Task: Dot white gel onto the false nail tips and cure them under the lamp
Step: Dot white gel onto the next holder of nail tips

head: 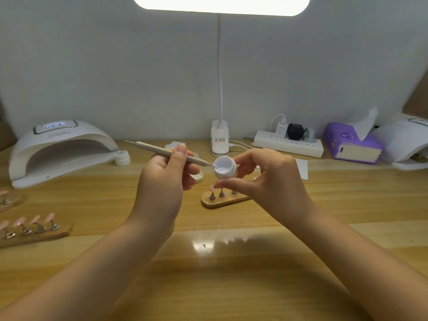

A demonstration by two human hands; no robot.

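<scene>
Both forearms rose from the bottom corners and met at mid-frame. The left hand [162, 179] pinched a slim, matte grey dotting tool [171, 154] between thumb and curled fingers, its metal tip dipped into the small white gel jar [224, 169]. The right hand [266, 179] clamped that smooth round jar between thumb and fingertips, tilted toward the tool. Just below, pink nail tips stood on a wooden holder [222, 201]. The glossy white curing lamp [62, 149] sat at the left.

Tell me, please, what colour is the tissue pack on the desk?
Purple, with a white tissue sticking out of the tissue pack; the head view shows it.
</scene>
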